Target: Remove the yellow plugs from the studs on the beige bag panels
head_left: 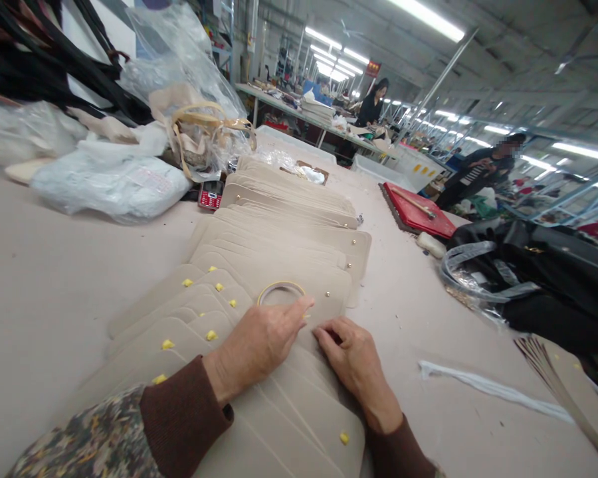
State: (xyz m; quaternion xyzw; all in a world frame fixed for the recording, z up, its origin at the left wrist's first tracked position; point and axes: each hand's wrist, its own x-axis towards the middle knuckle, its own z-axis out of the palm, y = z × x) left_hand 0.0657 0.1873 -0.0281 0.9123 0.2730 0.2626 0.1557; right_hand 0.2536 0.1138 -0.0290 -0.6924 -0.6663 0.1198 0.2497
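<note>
We judge the flat beige leather-like panels point(299, 259) light, bendable, best lifted by their edges; we cannot tell whether our left hand's point(259, 342) or right hand's point(357, 357) fingers grip anything.

We cannot see the lower part of the tape roll point(281, 285), which the left hand point(259, 338) covers. We cannot tell whether the right hand point(355, 357) pinches anything. The bottom edge cuts off the nearest beige panels point(279, 428). Lettering on the red packet point(210, 197) is too small to read.
</note>
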